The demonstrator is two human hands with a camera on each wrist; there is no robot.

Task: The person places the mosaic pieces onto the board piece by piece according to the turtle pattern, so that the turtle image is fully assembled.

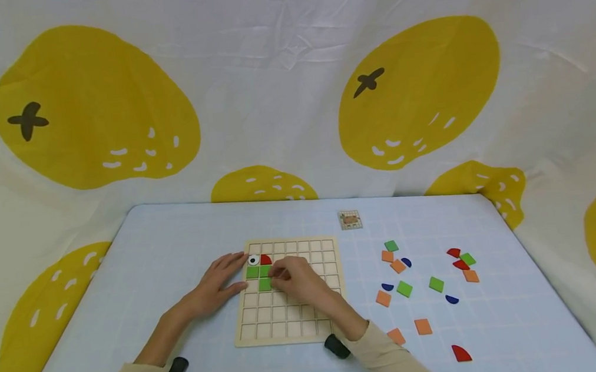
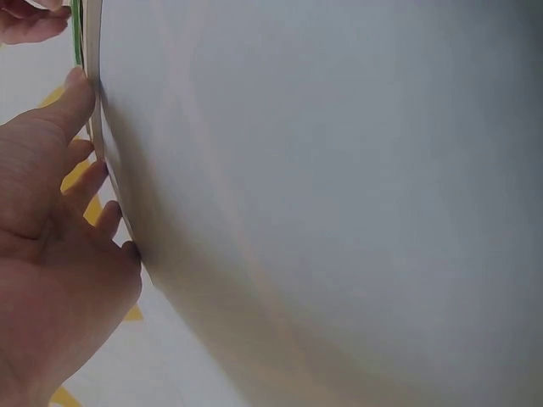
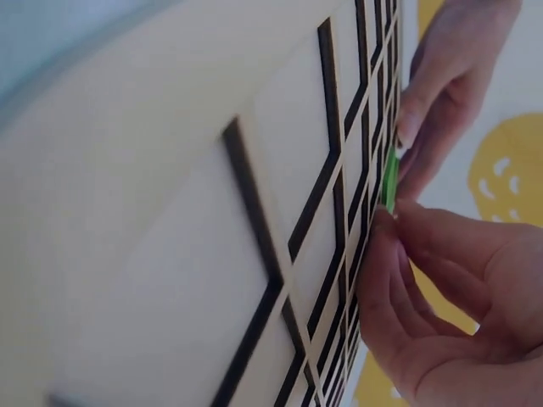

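Observation:
A wooden grid board [image 1: 247, 338] lies on the table. Its upper left cells hold a white eye tile [image 1: 253, 260], a red quarter-circle [image 1: 265, 260] and green square tiles [image 1: 252, 272]. My left hand [image 1: 213, 288] rests at the board's left edge, thumb and fingers spread against it; the left wrist view shows its fingertips on the rim. Over the board, my right hand [image 1: 298, 277] has bent fingers, with thumb and index tips together beside the green tiles. In the right wrist view those tips meet at a green tile's edge [image 3: 390, 182]. Whether they pinch a tile is hidden.
Right of the board, loose pieces lie scattered: orange squares [image 1: 423, 327], green squares [image 1: 436, 284], dark blue half-circles [image 1: 451, 299] and red quarter-circles [image 1: 461, 353]. A small picture card [image 1: 350, 220] lies behind the board. Fruit-patterned cloth [image 1: 292, 121] hangs behind the table.

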